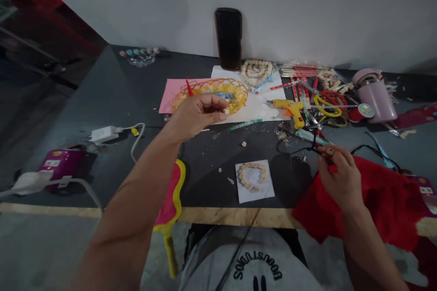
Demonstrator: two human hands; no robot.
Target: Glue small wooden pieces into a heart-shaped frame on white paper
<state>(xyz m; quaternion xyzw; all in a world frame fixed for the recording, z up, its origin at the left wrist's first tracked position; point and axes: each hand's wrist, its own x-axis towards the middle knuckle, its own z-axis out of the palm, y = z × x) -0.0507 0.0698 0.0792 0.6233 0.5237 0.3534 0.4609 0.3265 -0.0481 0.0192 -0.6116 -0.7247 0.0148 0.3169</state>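
My left hand (205, 111) is raised over the near edge of a yellow woven basket (241, 100), thumb and fingers pinched on a small pale piece (226, 111). To the right, my right hand (341, 175) is closed at the fingertips on a black cord (313, 146), above a red cloth (378, 195). Between the hands, a curved row of small pale pieces (243, 177) lies on a white paper square (251, 195). One loose pale piece (243, 144) rests behind that paper. A yellow glue gun (288, 108) lies beyond my right hand.
A phone (228, 38) leans on the wall beside strung pale pieces (257, 70). At right are scissors (327, 107), thin sticks (303, 70) and a pink bottle (377, 97). At left are a white plug (105, 134) and purple power box (63, 166). A pink-yellow handled shape (174, 195) overhangs the edge.
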